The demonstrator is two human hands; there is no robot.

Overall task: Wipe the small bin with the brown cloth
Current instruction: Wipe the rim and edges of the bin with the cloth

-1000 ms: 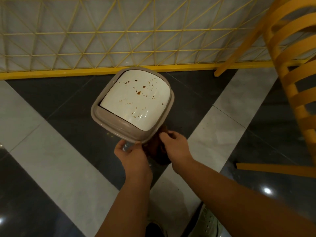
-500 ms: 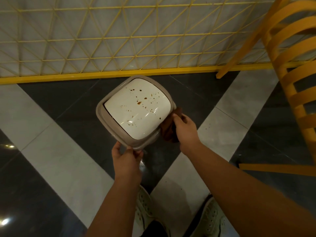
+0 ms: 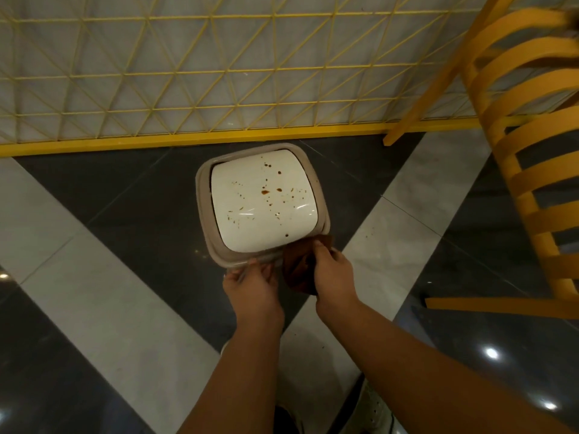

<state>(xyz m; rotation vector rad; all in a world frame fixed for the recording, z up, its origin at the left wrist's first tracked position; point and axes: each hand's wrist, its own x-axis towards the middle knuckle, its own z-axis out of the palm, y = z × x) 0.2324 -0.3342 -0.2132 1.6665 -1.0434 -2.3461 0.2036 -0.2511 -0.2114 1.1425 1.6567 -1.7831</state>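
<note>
— Small bin (image 3: 209,214)?
— On the floor (image 3: 131,214), on a dark tile, just in front of the yellow lattice fence (image 3: 219,73). Seen from above. Taupe rim, glossy white lid (image 3: 250,220) set inside it.

— State of the lid?
— Speckled with brown spots, thickest toward the far right half; a larger blot near the middle.

— Left hand (image 3: 252,288)?
— At the near edge of the rim, fingers curled over it, thumb side up. Grip clamped on the bin's rim.

— Right hand (image 3: 333,277)?
— Just beside the left, at the near right corner of the bin. Grip pinched tight round the brown cloth (image 3: 297,270), fingers curled into the bunched fabric.

— Brown cloth against the bin?
— Pressed to the near right corner of the rim, one dark fold reaching along the right edge, the rest hanging bunched below the corner, between the two hands.

— Touching the white lid?
— Hard to tell; at the rim for certain, right next to the lid's near right corner.

— Anything else around?
— Yellow slatted chair (image 3: 517,151) to the right, well apart from the bin. Pale stone bands crossing the dark floor diagonally. White shoe (image 3: 372,408) at the bottom edge, under the right forearm.
</note>
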